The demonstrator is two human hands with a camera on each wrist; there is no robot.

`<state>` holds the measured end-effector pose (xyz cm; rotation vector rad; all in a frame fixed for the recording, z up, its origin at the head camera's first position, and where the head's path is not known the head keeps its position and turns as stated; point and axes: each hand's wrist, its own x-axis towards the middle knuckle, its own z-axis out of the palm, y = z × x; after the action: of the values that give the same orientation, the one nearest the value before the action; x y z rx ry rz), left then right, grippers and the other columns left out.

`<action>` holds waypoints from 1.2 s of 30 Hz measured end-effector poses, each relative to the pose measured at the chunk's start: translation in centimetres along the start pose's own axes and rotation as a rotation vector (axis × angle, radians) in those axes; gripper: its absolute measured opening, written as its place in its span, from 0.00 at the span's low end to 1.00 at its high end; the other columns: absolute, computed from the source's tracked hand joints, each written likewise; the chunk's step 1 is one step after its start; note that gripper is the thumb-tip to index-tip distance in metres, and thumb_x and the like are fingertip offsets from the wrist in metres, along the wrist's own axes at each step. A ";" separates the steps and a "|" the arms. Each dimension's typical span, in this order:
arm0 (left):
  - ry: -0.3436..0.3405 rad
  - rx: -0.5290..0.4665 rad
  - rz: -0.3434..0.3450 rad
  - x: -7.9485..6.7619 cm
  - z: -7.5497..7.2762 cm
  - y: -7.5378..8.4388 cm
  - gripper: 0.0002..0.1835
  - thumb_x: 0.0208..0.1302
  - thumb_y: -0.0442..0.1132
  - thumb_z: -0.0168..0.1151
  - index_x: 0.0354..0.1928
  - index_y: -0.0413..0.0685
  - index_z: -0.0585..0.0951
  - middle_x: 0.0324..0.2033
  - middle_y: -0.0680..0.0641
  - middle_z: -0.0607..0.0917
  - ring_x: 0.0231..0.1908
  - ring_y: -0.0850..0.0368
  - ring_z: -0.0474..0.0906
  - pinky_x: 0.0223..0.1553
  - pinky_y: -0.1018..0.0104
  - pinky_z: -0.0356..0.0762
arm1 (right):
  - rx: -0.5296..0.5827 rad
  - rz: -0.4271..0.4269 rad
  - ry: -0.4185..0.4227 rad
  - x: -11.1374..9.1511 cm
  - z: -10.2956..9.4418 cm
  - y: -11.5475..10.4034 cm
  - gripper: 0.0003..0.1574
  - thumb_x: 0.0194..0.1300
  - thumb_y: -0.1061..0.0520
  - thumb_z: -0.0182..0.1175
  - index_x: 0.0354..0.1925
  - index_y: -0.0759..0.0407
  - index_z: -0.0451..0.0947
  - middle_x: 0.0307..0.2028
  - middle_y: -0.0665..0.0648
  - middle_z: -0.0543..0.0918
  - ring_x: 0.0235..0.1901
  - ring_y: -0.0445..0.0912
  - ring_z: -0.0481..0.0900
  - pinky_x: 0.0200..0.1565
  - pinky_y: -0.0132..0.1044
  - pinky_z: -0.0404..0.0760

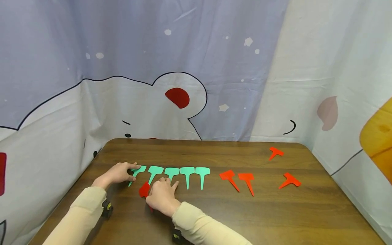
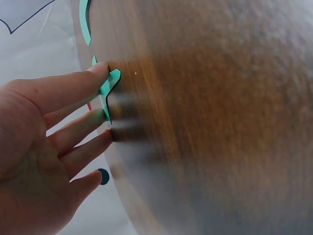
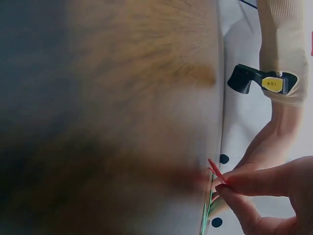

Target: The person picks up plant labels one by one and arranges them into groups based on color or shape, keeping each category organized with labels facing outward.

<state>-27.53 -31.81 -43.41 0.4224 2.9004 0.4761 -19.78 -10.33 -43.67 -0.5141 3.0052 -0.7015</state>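
Observation:
Several mint-green T-shaped plant labels lie in a row across the table, among them a second label (image 1: 155,170) and a rightmost one (image 1: 202,171). At the row's left end my left hand (image 1: 117,173) pinches the leftmost green plant label (image 1: 141,168), thumb and fingers at its head and stem; the left wrist view shows that label (image 2: 108,90) near the tabletop. My right hand (image 1: 162,196) holds a red plant label (image 1: 144,190) between thumb and finger, just in front of the row. The hand hides part of that label and the lower stem of the middle green one.
Right of the row, two red labels (image 1: 227,175) (image 1: 246,177) lie side by side. Farther right are another red label (image 1: 276,152) near the back edge and one (image 1: 291,180) closer in. The brown wooden table (image 1: 260,217) meets a printed curtain (image 1: 229,85) behind.

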 end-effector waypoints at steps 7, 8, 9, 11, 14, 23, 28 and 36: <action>0.010 0.011 0.008 0.1 0.0 -0.1 0.31 0.52 0.43 0.71 0.60 0.46 0.77 0.62 0.33 0.71 0.61 0.28 0.64 0.55 0.38 0.69 | -0.117 0.024 0.014 0.2 0.5 -0.9 0.21 0.48 0.48 0.67 0.09 0.49 0.71 0.36 0.54 0.78 0.52 0.56 0.70 0.57 0.72 0.59; 0.012 0.012 0.009 0.1 0.0 -0.1 0.30 0.52 0.43 0.71 0.60 0.46 0.77 0.62 0.33 0.71 0.61 0.28 0.64 0.55 0.38 0.69 | -0.131 0.030 0.017 0.3 0.6 -1.1 0.20 0.47 0.46 0.68 0.10 0.49 0.71 0.36 0.54 0.78 0.52 0.56 0.70 0.57 0.72 0.59; 0.014 0.013 0.011 0.1 0.0 -0.1 0.30 0.52 0.43 0.71 0.60 0.46 0.77 0.62 0.34 0.71 0.61 0.28 0.65 0.55 0.38 0.69 | -0.138 0.035 0.019 0.3 0.7 -1.2 0.20 0.47 0.45 0.69 0.11 0.49 0.72 0.35 0.54 0.78 0.52 0.56 0.70 0.57 0.71 0.59; 0.019 0.016 0.017 0.1 0.0 -0.1 0.30 0.52 0.43 0.71 0.60 0.46 0.77 0.62 0.34 0.71 0.61 0.28 0.65 0.55 0.39 0.69 | -0.152 0.047 0.022 0.4 0.9 -1.6 0.19 0.46 0.44 0.69 0.13 0.50 0.73 0.35 0.53 0.78 0.51 0.55 0.70 0.57 0.71 0.59; 0.021 0.016 0.018 0.0 0.0 -0.1 0.30 0.52 0.43 0.71 0.60 0.46 0.77 0.62 0.34 0.72 0.60 0.29 0.66 0.55 0.39 0.70 | -0.175 0.064 0.027 0.5 1.2 -2.0 0.18 0.46 0.42 0.70 0.15 0.50 0.76 0.34 0.53 0.78 0.51 0.54 0.70 0.57 0.70 0.60; 0.023 0.007 0.030 -0.1 0.0 0.0 0.31 0.52 0.42 0.71 0.60 0.45 0.77 0.61 0.33 0.72 0.60 0.29 0.67 0.54 0.40 0.70 | -0.196 0.071 0.036 0.2 1.6 -3.0 0.17 0.46 0.42 0.69 0.16 0.50 0.77 0.36 0.54 0.78 0.50 0.54 0.68 0.57 0.68 0.61; 0.019 0.008 0.023 -0.1 0.0 -0.1 0.31 0.52 0.42 0.71 0.60 0.45 0.77 0.61 0.32 0.72 0.60 0.29 0.66 0.54 0.39 0.70 | -0.190 0.083 0.045 0.0 1.9 -3.5 0.17 0.45 0.42 0.69 0.15 0.50 0.77 0.34 0.53 0.77 0.49 0.53 0.68 0.57 0.67 0.61; 0.000 -0.003 -0.003 0.1 0.0 -0.1 0.30 0.54 0.42 0.70 0.61 0.45 0.76 0.63 0.33 0.69 0.62 0.28 0.63 0.57 0.37 0.67 | -0.161 0.129 0.066 -0.2 2.4 -4.0 0.16 0.43 0.44 0.69 0.16 0.51 0.77 0.34 0.53 0.78 0.50 0.52 0.69 0.57 0.66 0.62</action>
<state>-27.69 -31.88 -43.46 0.4170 2.8997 0.4802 -18.17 -14.70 -44.11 -0.3026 3.1384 -0.4802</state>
